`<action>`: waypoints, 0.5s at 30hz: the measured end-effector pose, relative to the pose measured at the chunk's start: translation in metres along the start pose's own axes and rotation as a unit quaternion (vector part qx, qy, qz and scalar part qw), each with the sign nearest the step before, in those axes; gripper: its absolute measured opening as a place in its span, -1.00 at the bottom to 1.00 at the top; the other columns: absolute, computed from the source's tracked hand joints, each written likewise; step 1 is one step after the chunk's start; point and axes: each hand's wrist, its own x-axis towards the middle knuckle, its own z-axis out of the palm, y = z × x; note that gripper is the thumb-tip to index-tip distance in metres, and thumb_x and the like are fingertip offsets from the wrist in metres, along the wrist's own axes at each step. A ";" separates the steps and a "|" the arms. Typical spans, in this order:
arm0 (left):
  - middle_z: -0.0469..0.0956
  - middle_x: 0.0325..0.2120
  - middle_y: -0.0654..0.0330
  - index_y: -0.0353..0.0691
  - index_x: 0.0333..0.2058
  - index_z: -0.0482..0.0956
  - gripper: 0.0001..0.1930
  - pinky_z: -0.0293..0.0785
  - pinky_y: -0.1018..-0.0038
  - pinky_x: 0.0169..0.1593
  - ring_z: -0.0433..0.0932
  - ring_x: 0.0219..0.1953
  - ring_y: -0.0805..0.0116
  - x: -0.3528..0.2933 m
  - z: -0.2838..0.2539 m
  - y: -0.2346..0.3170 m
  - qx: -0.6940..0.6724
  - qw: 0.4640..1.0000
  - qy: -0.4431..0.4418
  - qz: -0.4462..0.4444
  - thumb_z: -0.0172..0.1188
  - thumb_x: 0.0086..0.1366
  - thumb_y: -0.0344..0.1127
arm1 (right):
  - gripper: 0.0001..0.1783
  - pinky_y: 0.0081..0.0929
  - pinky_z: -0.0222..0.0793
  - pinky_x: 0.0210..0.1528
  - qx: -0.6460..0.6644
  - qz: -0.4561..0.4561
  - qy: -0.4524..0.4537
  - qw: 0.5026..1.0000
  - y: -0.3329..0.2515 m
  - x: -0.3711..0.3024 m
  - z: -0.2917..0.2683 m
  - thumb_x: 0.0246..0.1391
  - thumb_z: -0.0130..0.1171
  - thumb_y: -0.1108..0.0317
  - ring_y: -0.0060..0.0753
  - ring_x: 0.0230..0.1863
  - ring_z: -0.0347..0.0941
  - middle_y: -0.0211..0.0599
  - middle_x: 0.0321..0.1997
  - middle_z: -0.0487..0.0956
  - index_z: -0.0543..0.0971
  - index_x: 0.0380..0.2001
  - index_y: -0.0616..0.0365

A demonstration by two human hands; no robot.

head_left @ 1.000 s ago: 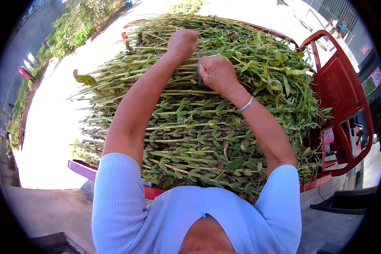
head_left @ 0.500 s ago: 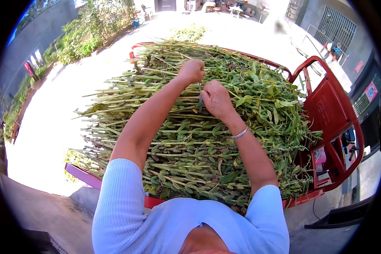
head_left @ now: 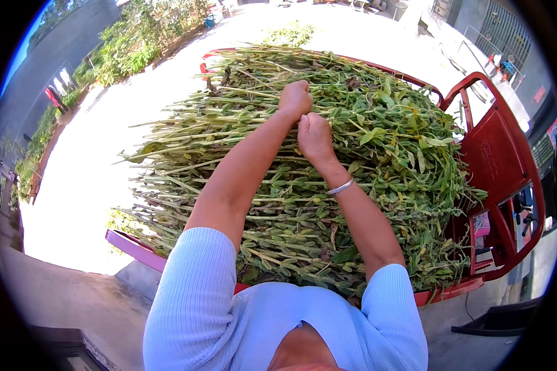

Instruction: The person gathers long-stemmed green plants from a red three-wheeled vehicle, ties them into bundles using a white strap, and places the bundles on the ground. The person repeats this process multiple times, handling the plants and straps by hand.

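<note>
A thick heap of cut green plant stalks with pods (head_left: 291,216) fills the bed of a red cart (head_left: 495,145). Over the heap's far middle, my left hand (head_left: 296,99) is closed in a fist. Just nearer and to the right, my right hand (head_left: 315,136), also a fist, almost touches it. A thin grey strip showed between the fists in the earlier view; now the hands hide it. Bare stalk ends point left, leafy tops right. A silver bangle (head_left: 340,187) circles my right wrist.
The cart's purple-pink side rail (head_left: 136,248) juts out at the near left. Its tall red front panel stands at the right. A dark trough-like object (head_left: 495,318) lies at the lower right. Shrubs (head_left: 136,43) line a wall at the far left.
The fists have drawn closer together, and the grey strip between them has gone from sight. The whole view has shifted, with the cart now slightly farther right and up.
</note>
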 end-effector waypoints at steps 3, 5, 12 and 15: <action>0.55 -0.44 -0.05 -0.21 -0.49 0.53 -0.92 0.46 0.15 -0.25 0.54 -0.31 -0.08 -0.010 0.013 -0.001 -0.029 0.999 -0.014 -0.027 0.11 -0.04 -0.42 | -0.69 0.02 0.25 -0.42 -0.047 -0.020 -0.037 0.998 -0.001 -0.021 -0.009 0.16 -0.05 0.31 0.27 -0.46 0.37 0.17 -0.57 0.42 0.37 -0.57 0.33; 0.55 -0.42 -0.02 -0.23 -0.51 0.51 -0.92 0.46 0.14 -0.26 0.54 -0.30 -0.06 -0.017 0.011 0.017 -0.025 0.997 -0.053 -0.040 0.18 -0.06 -0.41 | -0.67 -0.14 0.15 -0.52 0.021 -0.023 -0.031 0.999 0.010 -0.025 -0.019 0.18 -0.06 0.35 0.11 -0.62 0.24 0.08 -0.65 0.34 0.33 -0.60 0.36; 0.44 -0.68 0.13 -0.22 -0.57 0.45 -0.78 0.44 0.16 -0.41 0.55 -0.50 0.19 -0.038 -0.045 0.028 -0.009 0.991 0.064 0.118 0.29 0.05 -0.26 | -0.67 -0.58 0.00 -0.73 0.235 0.157 -0.078 0.956 0.026 -0.005 -0.005 0.23 -0.03 0.24 -0.69 -0.77 0.09 -0.54 -0.73 0.24 0.37 -0.58 0.16; 0.47 -0.59 0.20 -0.17 -0.59 0.46 -0.82 0.40 0.14 -0.39 0.54 -0.38 0.16 -0.068 -0.060 0.048 0.105 0.955 0.022 0.275 0.25 -0.01 -0.24 | -0.71 -0.59 0.00 -0.71 0.201 0.041 -0.048 0.977 0.053 -0.006 -0.009 0.15 0.09 0.21 -0.70 -0.74 0.15 -0.52 -0.69 0.33 0.45 -0.49 0.22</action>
